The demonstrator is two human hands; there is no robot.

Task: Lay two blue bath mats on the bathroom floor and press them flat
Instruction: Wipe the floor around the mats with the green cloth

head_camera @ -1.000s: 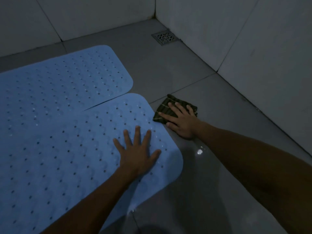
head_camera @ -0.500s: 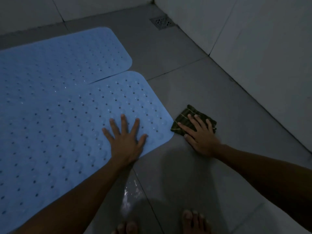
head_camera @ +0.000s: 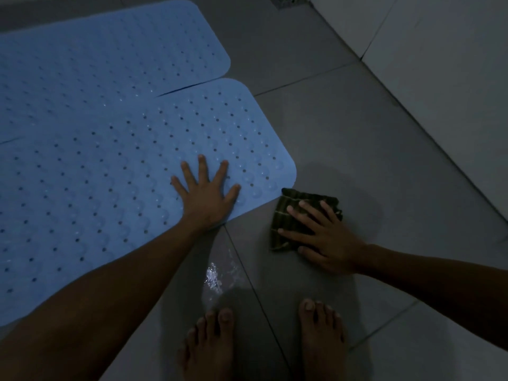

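Note:
Two blue perforated bath mats lie flat on the grey tiled floor. The far mat [head_camera: 115,59] reaches toward the back wall, and the near mat [head_camera: 104,182] overlaps its front edge. My left hand [head_camera: 206,193] presses flat with spread fingers on the near mat, close to its right front corner. My right hand [head_camera: 327,237] rests with straight fingers on a folded dark green striped cloth [head_camera: 288,215] lying on the floor just right of that corner.
A wet patch [head_camera: 214,276] glistens on the tiles between my arms. My two bare feet [head_camera: 264,342] stand at the bottom of the view. A tiled wall [head_camera: 439,64] runs along the right, with a floor drain [head_camera: 286,0] in the far corner.
My view has tilted down and drawn back, so my feet have come into view. My right hand slid the cloth toward me along the mat's right edge. My left hand stays pressed on the mat.

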